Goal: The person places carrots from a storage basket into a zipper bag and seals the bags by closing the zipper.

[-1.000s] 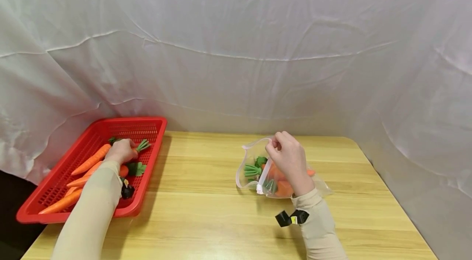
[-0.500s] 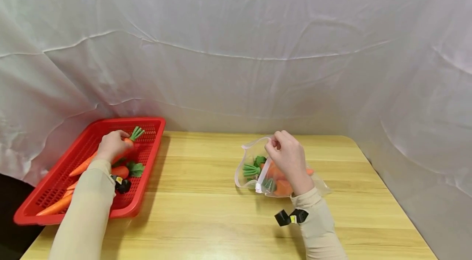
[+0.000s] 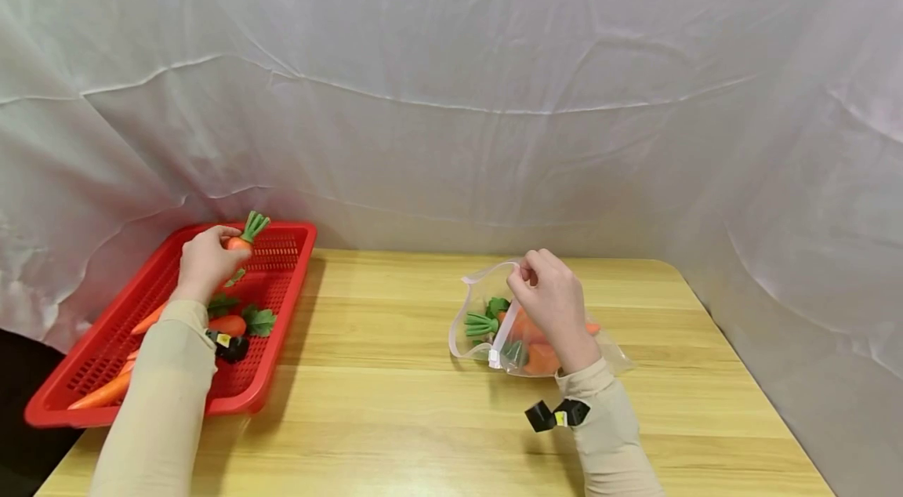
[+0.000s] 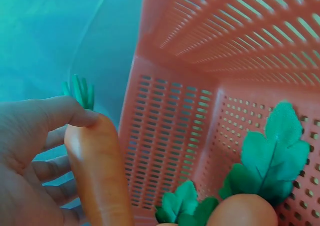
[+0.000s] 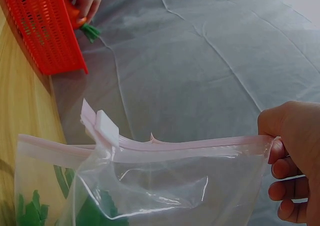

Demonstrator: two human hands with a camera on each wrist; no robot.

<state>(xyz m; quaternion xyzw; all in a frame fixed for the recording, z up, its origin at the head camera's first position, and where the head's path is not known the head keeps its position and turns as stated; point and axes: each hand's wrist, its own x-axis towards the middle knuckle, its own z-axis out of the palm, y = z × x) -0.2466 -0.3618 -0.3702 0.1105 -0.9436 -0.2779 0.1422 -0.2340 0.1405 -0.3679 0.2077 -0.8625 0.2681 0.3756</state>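
Note:
My left hand [image 3: 204, 262] grips a carrot [image 4: 97, 171] near its top, thumb and fingers on either side, its short green stems [image 3: 255, 226] pointing up. The carrot is raised over the red basket [image 3: 285, 348], where several other carrots [image 3: 106, 390] lie, some with green leaves [image 3: 259, 321]. On the right, my right hand [image 3: 553, 305] pinches the upper edge of a clear zip bag [image 5: 165, 181] with a pink rim and white slider [image 5: 107, 128]. The bag's mouth gapes toward the left. Inside it show carrots [image 3: 542, 360] and green tops [image 3: 481, 324].
The basket stands at the left end of a wooden table [image 3: 381, 403], the bag to the right of the middle. A pale cloth [image 3: 451, 89] hangs behind the table and along the right side. Each wrist wears a small black camera [image 3: 542, 416].
My left hand has lifted the carrot from among the others, up and slightly to the left. My right hand and the bag have stayed in place.

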